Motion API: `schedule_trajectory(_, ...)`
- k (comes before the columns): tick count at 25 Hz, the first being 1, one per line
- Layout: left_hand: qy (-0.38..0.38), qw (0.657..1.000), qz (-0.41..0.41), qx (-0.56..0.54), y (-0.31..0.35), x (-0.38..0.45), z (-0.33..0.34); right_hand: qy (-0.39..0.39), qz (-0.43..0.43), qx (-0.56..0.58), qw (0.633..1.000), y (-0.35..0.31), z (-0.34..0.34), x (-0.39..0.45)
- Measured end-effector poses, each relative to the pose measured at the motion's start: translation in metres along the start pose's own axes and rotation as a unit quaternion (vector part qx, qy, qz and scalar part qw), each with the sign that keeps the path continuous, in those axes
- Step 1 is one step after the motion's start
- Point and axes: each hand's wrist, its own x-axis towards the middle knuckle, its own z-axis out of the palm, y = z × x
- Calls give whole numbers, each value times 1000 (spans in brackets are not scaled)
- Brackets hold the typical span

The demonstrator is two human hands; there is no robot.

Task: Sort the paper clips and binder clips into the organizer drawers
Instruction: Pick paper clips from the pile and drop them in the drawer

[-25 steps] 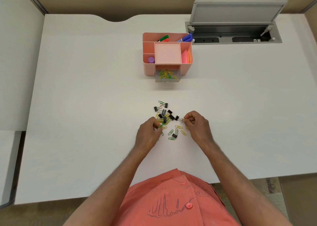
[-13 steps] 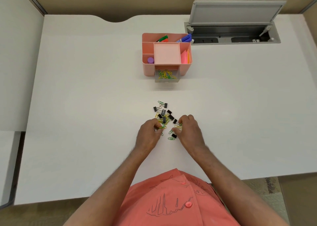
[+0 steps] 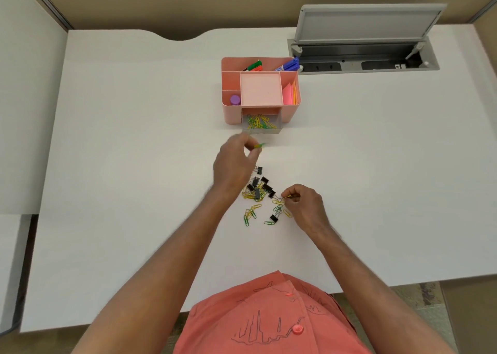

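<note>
White desk (image 3: pixel 134 165) fills most of the frame, with a tan partition along the top and an open cable hatch (image 3: pixel 363 44) at upper right. Just left of the hatch sits a pink organizer (image 3: pixel 231 111); its clear drawer (image 3: pixel 262 127) is pulled out at the front and holds green and yellow paper clips. Below it, at frame centre, lies the mixed pile (image 3: pixel 258 189) of black binder clips and coloured paper clips, with a few strays scattered lower down.

The left hand (image 3: pixel 232 162) is raised between pile and drawer, blurred, fingers pinching a small green-and-yellow paper clip (image 3: pixel 258 146). The right hand (image 3: pixel 304 205) sits at the pile's right edge, fingertips pinching a thin clip; which kind is too small to tell.

The risk, as I judge it, is the loose pinch: the clip could drop short of the drawer. Tangled clips could also drag a binder clip into the wrong drawer.
</note>
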Motion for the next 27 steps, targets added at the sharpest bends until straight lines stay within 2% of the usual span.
schedule_trajectory(4,48,997,21,59,25,49,-2,3,18,53,998,-10,-10,-3)
schedule_trajectory(8,37,990,31,131,23,73,2,16,5,115,993,-26,-24,2)
schedule_trajectory(12,48,991,74,105,13,56,-1,55,-82,104,990,-64,-33,19)
schedule_trajectory(16,58,994,68,64,-13,10,-1,100,-197,22,975,-108,-34,54)
schedule_trajectory(20,-20,998,16,51,-57,-45,9,129,-233,-103,958,-127,-29,85)
schedule_trajectory(22,-78,995,6,54,-77,-66,11,130,-235,-130,954,-128,-28,93)
schedule_trajectory(24,-143,988,13,58,-93,-78,11,125,-246,-116,954,-127,-27,96)
schedule_trajectory(27,-205,969,53,126,-101,-82,9,131,-257,-61,955,-120,-29,90)
